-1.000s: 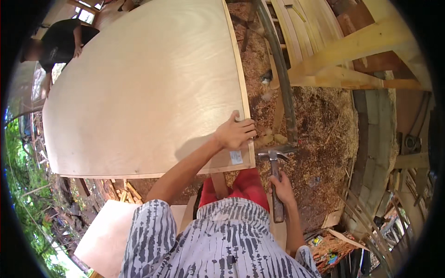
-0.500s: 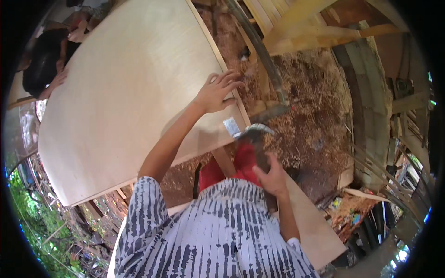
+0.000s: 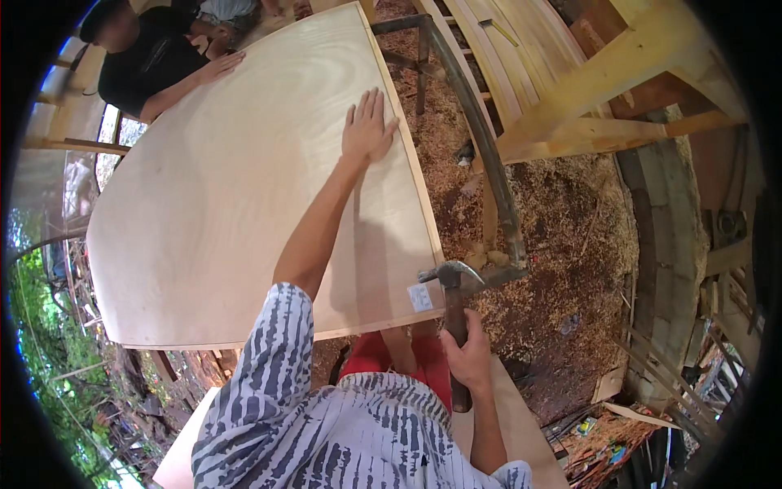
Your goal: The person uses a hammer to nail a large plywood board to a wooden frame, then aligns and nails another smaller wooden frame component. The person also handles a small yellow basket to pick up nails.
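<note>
A large pale plywood panel [image 3: 220,204] with a thin wooden strip [image 3: 410,167] along its right edge lies in front of me. My left hand [image 3: 369,130] rests flat on it near that edge, fingers stretched out and holding nothing. A claw hammer [image 3: 454,301] with a dark handle and curved metal head is in my right hand [image 3: 471,354], whose fingers wrap round the handle. The hammer head is over the panel's near right corner, beside a small white label [image 3: 419,297]; whether it touches the wood I cannot tell.
At the far left a person in a black shirt [image 3: 155,61] has a hand on the panel. A dark metal frame [image 3: 501,179] stands right of it, above ground strewn with wood shavings [image 3: 562,244]. Yellowish timber beams [image 3: 603,90] and another hammer [image 3: 497,31] are at the far right.
My left hand has gone from the panel's right edge to lying flat farther along the panel. The hammer, blurred before, now shows sharply in my right hand. The whole view has shifted.
</note>
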A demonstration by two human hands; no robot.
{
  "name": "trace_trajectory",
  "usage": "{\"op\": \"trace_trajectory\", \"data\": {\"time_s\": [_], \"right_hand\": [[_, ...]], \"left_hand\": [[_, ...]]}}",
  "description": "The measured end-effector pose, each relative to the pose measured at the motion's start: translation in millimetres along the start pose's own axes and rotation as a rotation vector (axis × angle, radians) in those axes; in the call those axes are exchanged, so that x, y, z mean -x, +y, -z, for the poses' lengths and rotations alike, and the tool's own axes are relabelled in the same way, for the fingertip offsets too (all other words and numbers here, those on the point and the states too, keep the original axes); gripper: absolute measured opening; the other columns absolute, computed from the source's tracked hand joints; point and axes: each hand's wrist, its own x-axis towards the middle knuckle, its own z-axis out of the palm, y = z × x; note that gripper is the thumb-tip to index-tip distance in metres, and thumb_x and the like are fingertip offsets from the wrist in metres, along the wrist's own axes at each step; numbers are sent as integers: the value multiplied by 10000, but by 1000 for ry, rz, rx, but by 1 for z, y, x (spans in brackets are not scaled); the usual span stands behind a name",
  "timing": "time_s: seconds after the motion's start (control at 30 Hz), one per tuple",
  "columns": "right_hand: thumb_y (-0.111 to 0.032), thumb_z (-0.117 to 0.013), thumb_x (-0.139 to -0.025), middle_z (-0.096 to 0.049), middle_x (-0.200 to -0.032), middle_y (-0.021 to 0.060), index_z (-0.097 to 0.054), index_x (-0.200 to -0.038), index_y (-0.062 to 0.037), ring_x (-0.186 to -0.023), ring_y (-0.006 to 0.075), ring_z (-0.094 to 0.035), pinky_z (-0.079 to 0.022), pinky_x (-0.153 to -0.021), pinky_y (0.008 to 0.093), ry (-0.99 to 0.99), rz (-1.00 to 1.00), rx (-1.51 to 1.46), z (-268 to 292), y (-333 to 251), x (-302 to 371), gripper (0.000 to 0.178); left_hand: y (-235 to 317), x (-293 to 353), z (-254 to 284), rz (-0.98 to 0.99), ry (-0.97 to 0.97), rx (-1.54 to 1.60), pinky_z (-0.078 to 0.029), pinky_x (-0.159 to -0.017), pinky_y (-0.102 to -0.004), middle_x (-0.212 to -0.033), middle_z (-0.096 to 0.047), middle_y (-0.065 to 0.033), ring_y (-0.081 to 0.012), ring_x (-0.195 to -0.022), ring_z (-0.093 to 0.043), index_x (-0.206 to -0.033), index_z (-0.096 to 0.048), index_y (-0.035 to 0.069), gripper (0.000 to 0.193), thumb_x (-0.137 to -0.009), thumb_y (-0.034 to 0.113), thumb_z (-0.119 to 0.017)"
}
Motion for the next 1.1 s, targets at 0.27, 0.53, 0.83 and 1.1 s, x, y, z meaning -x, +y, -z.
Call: {"op": "trace_trajectory", "data": {"time_s": [0.27,0.53,0.83,1.1], "right_hand": [[-148,-610,-985,-663,-1167,303,-449,-1404,62,-990,471,-682,-565,-860,500,316,528,279,-64,-96,-117,495],[-197,-551,-1031,-674,-1105,266,-515,-1280,44,-823,451,-702,-581,-680,539,285,279,599,-121,-199,-231,348],[-188,-538,-1027,-677,-1070,227,-564,-1270,20,-808,404,-709,-591,-647,505,395,340,625,-114,-194,-236,321],[-168,-594,-908,-639,-1049,62,-595,-1361,-93,-963,221,-657,-537,-812,422,379,435,817,-131,-105,-140,459]], "left_hand": [[-76,-110,-7,99,36,-48,-137,-1266,-570,-1715,-220,-59,-242,-1590,-162,-1636,-242,107,692,-1060,477,-344],[-91,-135,4,58,105,-9,-134,-1253,-590,-1709,-230,-86,-255,-1586,-175,-1623,-264,67,690,-1056,453,-334],[-75,-138,12,42,88,-47,-127,-1248,-603,-1705,-239,-99,-268,-1586,-178,-1622,-254,51,702,-1053,453,-337],[-83,-147,-19,80,-32,-98,-113,-1233,-655,-1733,-158,-66,-236,-1602,-109,-1652,-187,107,754,-1054,540,-337]]}}
